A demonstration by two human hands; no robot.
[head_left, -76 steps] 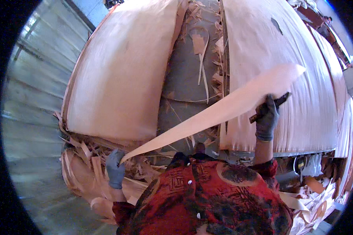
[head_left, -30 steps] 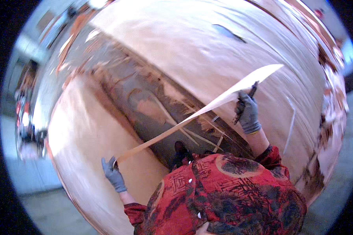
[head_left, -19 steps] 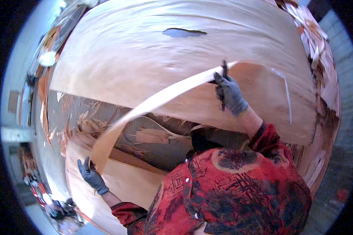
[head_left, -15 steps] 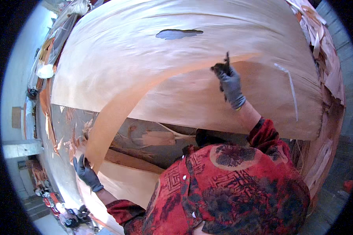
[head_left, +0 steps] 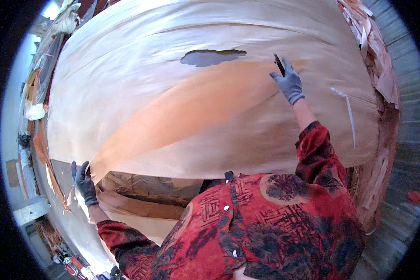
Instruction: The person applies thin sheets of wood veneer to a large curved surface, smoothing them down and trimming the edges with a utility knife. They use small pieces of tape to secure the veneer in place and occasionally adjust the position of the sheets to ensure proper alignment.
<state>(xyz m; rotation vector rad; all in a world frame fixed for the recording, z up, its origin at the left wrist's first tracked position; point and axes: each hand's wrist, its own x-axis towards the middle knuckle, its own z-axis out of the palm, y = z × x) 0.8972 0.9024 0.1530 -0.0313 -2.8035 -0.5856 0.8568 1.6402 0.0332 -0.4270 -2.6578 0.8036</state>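
Note:
A long tapered orange-tan veneer strip [head_left: 182, 107] lies diagonally over a wide pale veneer sheet [head_left: 126, 70]. At the strip's lower-left end, my left hand [head_left: 84, 182], in a dark grey glove, holds its edge with some fingers raised. My right hand [head_left: 289, 81], in a grey glove, grips a slim black tool [head_left: 280, 65] near the strip's upper-right tip, thumb stuck out. Left of that tool, an irregular grey hole [head_left: 212, 57] shows in the sheet. A narrow white strip [head_left: 349, 116] lies to the right. Part of the strip's left tip is hidden.
Torn veneer scraps line the left edge [head_left: 44, 154] and the right edge [head_left: 380, 84] of the stack. A dark gap with scraps [head_left: 144, 189] runs below the sheet. A grey ridged surface [head_left: 401, 158] with a red object [head_left: 414, 197] is at the right.
The view has turned, bringing the holed sheet square ahead. The strip, earlier raised between both hands, now lies flat on the sheet. Both hands have moved up, the left also leftward.

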